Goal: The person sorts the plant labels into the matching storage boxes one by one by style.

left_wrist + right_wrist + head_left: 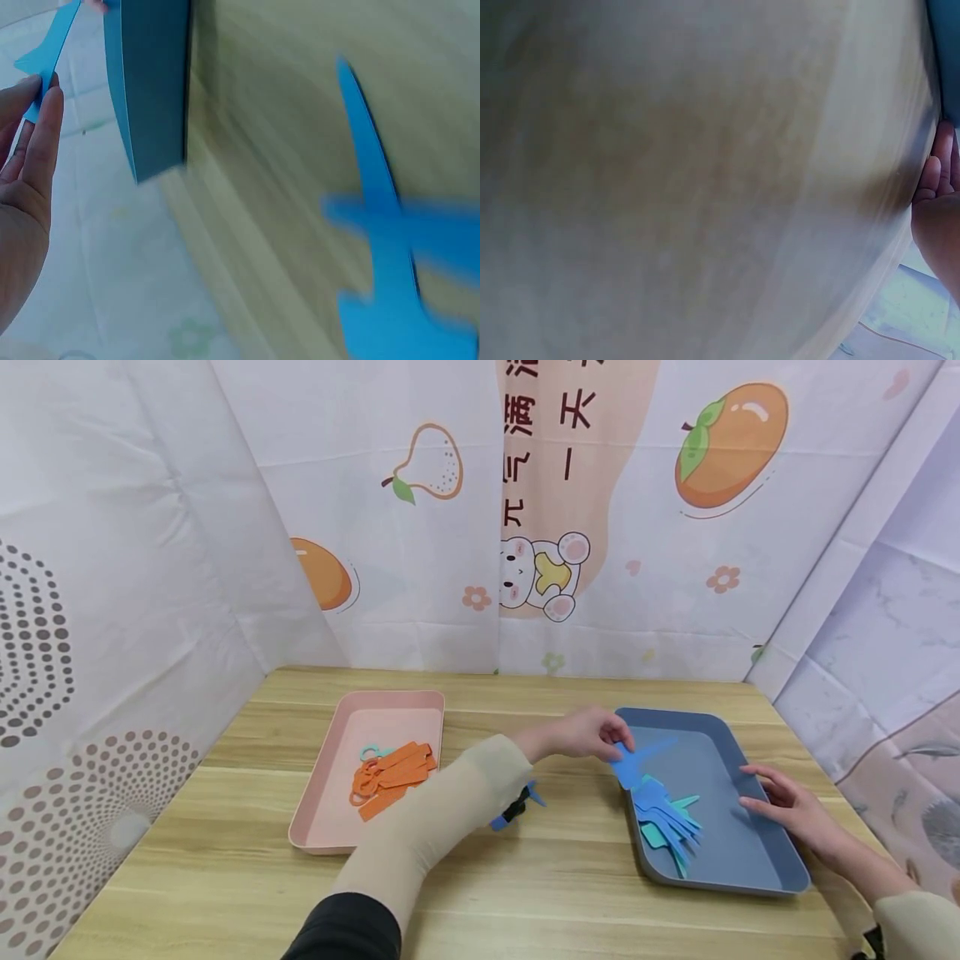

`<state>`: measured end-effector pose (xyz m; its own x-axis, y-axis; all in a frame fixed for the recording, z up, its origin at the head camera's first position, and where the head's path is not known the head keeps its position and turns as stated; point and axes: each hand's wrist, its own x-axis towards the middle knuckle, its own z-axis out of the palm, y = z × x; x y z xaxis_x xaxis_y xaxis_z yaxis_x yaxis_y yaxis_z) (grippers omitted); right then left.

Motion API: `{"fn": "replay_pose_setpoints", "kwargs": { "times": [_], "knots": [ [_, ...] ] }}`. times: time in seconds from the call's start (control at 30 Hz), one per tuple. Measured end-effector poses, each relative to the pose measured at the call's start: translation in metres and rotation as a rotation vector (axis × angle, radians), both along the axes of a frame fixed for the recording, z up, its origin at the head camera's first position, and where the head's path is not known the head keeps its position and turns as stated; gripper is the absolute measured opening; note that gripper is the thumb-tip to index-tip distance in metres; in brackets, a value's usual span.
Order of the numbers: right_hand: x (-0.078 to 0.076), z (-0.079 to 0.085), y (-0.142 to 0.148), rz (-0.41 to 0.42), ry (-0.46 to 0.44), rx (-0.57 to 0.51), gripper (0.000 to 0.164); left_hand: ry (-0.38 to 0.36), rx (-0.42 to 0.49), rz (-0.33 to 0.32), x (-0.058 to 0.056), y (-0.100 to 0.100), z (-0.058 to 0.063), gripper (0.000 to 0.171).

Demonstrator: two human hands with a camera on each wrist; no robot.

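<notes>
My left hand [588,732] reaches across and pinches a flat blue cutout [628,766] over the left rim of the blue-grey tray [738,827]. A long narrow prong runs from this cutout, also seen in the left wrist view [52,45]. Below it in the tray, several blue cutouts [660,810] lie fanned over teal ones [652,837]. My right hand [787,806] grips the tray's right rim, thumb and a finger over the edge; in the right wrist view the other fingers [930,176] are against its outer side.
A pink tray [318,814] at left holds orange cutouts [401,768] and a teal ringed piece [371,750], partly behind my left sleeve. Another blue cutout [386,277] lies on the wooden table [540,877] under the left forearm. A printed curtain [450,643] hangs behind.
</notes>
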<state>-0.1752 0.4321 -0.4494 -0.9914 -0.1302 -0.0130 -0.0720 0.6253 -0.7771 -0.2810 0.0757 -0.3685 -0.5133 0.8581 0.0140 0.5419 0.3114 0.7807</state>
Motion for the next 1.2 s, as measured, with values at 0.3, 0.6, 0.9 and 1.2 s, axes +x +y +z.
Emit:
{"fn": "replay_pose_setpoints", "kwargs": {
  "times": [0.3,0.6,0.9,1.2],
  "knots": [
    [-0.002,0.003,-0.004,0.004,0.004,0.010,0.051,0.080,-0.106,-0.046,0.012,0.038,-0.015,0.015],
    [-0.002,0.003,-0.002,0.008,0.014,0.013,0.052,0.247,-0.223,-0.132,0.021,0.059,-0.030,0.014],
    [0.000,0.001,-0.001,0.001,0.006,0.014,0.052,0.372,-0.290,-0.122,0.027,0.060,-0.032,0.019],
    [0.000,0.001,0.001,-0.002,0.003,0.032,0.052,0.186,-0.093,-0.142,0.021,0.032,-0.020,0.017]
  ]
}}
